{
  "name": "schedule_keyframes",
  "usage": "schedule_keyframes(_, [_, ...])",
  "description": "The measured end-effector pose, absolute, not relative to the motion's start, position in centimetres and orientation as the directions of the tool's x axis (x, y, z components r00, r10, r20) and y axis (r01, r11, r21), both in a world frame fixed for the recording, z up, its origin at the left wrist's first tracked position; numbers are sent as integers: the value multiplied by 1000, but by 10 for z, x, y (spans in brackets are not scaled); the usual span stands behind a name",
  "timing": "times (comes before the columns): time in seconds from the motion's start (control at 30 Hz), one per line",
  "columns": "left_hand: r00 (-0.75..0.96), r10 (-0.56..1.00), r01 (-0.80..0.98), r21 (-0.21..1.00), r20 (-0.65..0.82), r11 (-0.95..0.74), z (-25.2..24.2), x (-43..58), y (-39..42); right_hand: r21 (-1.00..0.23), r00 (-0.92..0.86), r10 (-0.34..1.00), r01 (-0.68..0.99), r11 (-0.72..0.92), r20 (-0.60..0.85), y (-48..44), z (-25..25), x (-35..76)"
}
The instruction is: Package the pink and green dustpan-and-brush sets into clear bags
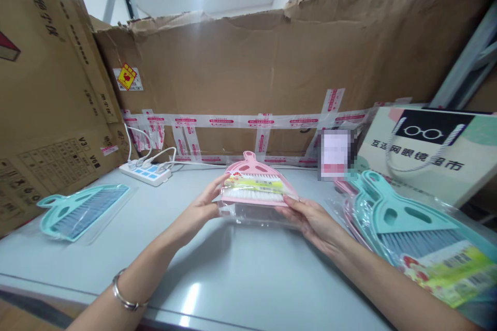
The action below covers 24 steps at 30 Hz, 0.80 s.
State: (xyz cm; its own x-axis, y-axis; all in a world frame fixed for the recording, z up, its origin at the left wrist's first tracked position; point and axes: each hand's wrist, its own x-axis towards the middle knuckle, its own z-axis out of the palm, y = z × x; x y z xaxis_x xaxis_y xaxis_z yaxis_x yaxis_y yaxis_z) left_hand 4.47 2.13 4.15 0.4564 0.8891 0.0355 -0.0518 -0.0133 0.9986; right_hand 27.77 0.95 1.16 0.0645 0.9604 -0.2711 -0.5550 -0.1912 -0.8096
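Between my two hands is a pink dustpan and brush set (254,197) in a clear plastic bag, held up over the table with its handle pointing away from me. A yellow-green label crosses its white bristles. My left hand (209,199) is closed on the left edge of the pack, thumb below. At the lower right corner, my right hand (310,220) grips it, thumb on top and the other fingers partly hidden beneath. The empty part of the bag hangs toward me.
A bagged turquoise dustpan set (83,212) lies at left. Several more turquoise and pink sets (411,217) are piled at right, before a paper bag (427,150). A power strip (147,171) with white cables sits at the back. Cardboard (233,72) walls the table (248,279).
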Motion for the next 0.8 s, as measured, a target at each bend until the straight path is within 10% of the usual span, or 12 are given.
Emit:
schedule_keyframes(0.47, [43,934,135,924,355,-358,32,54,23,-950,-116,988,-307,65,105,0,17,276])
schedule_keyframes(0.67, [47,900,266,863,433,-429,25,57,16,-957,268,948,-184,224,171,9,5,274])
schedule_keyframes(0.8, [23,891,252,860,454,-444,22,58,16,-928,210,965,-302,219,160,9,1,273])
